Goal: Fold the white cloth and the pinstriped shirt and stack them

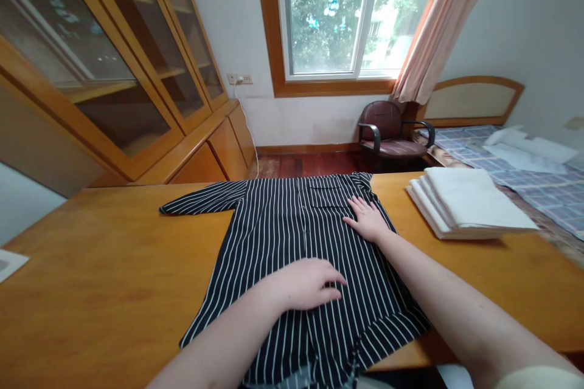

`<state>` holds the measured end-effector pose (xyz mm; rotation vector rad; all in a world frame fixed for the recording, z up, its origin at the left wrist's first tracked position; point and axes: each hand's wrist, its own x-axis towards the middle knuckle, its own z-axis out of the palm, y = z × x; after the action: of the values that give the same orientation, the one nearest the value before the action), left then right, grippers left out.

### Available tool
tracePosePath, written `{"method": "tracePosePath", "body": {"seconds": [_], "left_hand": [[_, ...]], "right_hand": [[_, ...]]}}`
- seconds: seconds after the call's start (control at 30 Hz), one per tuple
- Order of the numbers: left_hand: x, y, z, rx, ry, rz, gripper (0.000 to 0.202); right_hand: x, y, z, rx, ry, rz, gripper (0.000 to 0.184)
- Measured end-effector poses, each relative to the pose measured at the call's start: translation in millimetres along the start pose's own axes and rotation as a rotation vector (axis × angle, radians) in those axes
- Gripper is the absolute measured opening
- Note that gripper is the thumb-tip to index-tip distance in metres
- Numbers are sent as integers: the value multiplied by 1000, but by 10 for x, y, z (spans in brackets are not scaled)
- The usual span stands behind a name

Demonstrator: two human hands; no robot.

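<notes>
A black shirt with white stripes [274, 225] lies spread out, buttoned front up, with its lower end toward me. One sleeve stretches out to the left; the other is not seen laid out on the right. My right hand [367, 219] rests on the upper right of the shirt, fingers spread and flat. Over the middle of the shirt is my left hand [314, 284], its fingers loosely bent and apart, holding nothing. Whether the left hand touches the cloth I cannot tell. The hem at the lower right is rumpled near the table's front edge.
The shirt lies on a wooden table [114, 267]. A stack of folded white cloth or paper [474, 200] sits at the right. A white sheet [11, 264] is at the left edge. Beyond stand a glass-door cabinet [132, 55], an armchair [387, 127] and a bed [538, 164].
</notes>
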<state>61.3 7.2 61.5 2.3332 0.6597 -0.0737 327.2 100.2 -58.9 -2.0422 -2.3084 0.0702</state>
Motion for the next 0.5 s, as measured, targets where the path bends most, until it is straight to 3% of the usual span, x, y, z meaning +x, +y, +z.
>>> {"method": "tracePosePath", "body": {"seconds": [0.1, 0.17, 0.23, 0.33, 0.5], "left_hand": [[160, -297, -33, 188, 122, -199, 38], [336, -395, 55, 314, 180, -247, 40], [537, -364, 222, 395, 166, -147, 43], [796, -145, 542, 394, 88, 120, 56], [942, 223, 989, 350, -22, 361, 51]], "right_hand": [[4, 3, -6, -2, -5, 2, 73], [6, 4, -11, -2, -8, 0, 73], [6, 3, -16, -2, -8, -3, 73], [2, -2, -21, -2, -6, -4, 73], [-2, -10, -29, -5, -12, 3, 74]]}}
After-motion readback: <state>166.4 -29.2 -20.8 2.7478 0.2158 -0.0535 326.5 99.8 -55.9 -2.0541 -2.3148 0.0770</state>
